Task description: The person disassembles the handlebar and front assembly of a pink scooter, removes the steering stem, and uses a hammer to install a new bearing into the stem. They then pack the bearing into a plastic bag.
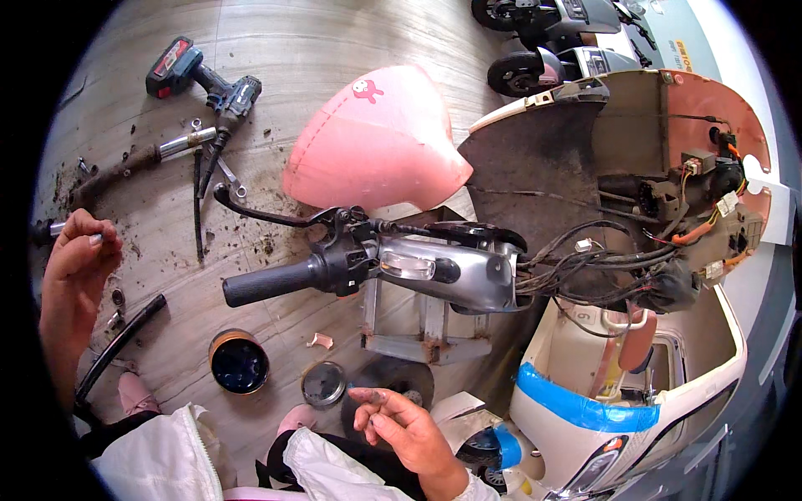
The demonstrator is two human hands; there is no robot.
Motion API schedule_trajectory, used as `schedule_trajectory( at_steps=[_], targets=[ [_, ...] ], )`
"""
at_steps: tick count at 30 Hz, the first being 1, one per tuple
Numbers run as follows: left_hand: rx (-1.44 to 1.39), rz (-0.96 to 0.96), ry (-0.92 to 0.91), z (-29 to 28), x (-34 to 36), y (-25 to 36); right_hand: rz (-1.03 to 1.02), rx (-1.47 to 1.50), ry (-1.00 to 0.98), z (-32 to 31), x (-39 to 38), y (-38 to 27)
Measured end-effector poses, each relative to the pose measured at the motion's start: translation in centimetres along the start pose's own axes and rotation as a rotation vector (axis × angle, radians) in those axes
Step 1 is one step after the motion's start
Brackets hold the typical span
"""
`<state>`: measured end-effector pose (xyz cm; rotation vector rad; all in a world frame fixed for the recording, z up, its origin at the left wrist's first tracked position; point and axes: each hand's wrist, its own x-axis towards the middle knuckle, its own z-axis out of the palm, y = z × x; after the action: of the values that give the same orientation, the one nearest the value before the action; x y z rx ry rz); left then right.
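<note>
My left hand (79, 280) is raised at the left edge with its fingertips pinched; what they hold, if anything, cannot be made out. Behind it lies a dirty metal tube (117, 171). My right hand (401, 430) is at the lower middle, index finger stretched out and other fingers loosely bent, with nothing visible in it. Nearby sit a round metal lid (322, 384) and an open tin of dark substance (238, 363). A scooter handlebar (443, 271) with black grip, brake lever and loose cables crosses the middle above a metal stand (426, 342).
A pink panel (376, 134), cordless drill (234, 100), wrenches (230, 175) and black hose (117, 342) lie around. At right stand a stripped pink front body (710, 108) with wiring and a cream scooter body (585, 413) with blue tape. Two scooters (568, 67) stand behind.
</note>
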<state>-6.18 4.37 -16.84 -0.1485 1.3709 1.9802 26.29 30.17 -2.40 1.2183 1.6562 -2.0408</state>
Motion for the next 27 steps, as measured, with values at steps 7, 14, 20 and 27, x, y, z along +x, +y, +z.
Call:
schedule_trajectory(
  at_steps=[7,14,20,27],
  targets=[
    [-0.173,-0.058,0.064,0.1,-2.5,2.4,-0.006,-0.045,-0.022,1.6,0.6,-0.9],
    [-0.273,-0.419,-0.006,0.0,-1.6,2.6,-0.076,-0.184,0.207,2.8,-0.1,-0.1],
    [-0.407,-0.345,-0.132,-5.7,-3.8,1.4,-0.073,-0.148,0.159,4.7,-0.2,-0.7],
    [0.043,0.135,0.357,-17.9,-9.8,2.3,0.005,-0.151,0.176,3.5,-1.1,0.7]
  ],
)
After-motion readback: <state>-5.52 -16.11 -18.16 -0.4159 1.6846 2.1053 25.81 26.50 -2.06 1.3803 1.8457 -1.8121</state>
